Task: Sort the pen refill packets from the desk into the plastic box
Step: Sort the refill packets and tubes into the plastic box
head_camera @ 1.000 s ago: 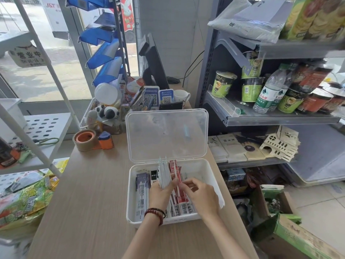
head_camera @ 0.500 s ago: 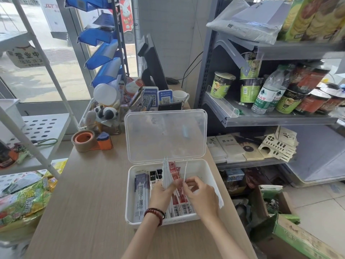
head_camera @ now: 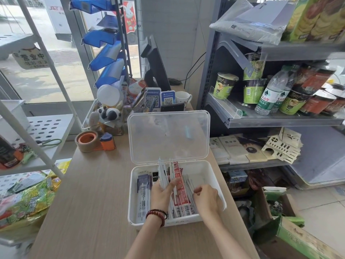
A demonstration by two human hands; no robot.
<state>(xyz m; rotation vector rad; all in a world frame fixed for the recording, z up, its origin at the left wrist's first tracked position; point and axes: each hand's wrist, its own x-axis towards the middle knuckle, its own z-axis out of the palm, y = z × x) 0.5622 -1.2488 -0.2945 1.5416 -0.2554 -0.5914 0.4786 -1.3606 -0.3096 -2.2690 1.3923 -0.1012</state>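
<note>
A white plastic box [head_camera: 209, 169] with its clear lid [head_camera: 168, 136] raised stands on the wooden desk [head_camera: 89, 193]. Inside lie pen refill packets: purple-and-white ones [head_camera: 142, 195] on the left and red ones [head_camera: 182, 201] in the middle. My left hand [head_camera: 163, 193], wearing a red bead bracelet, grips a bunch of white packets [head_camera: 164, 174] held upright in the box. My right hand [head_camera: 206, 198] is over the right half of the box with curled fingers touching thin packets lying there; whether it pinches one is unclear.
A roll of brown tape [head_camera: 86, 141] and an orange dispenser [head_camera: 107, 142] sit at the desk's back left, beside a clear organiser with toys [head_camera: 109, 113]. QR code stands [head_camera: 160, 99] and a mug [head_camera: 183, 98] are behind the lid. A grey shelf [head_camera: 276, 120] of goods is on the right.
My right hand has moved from beside the left hand to the right and down, onto the flat packets. The upright bunch in my left hand stays in place.
</note>
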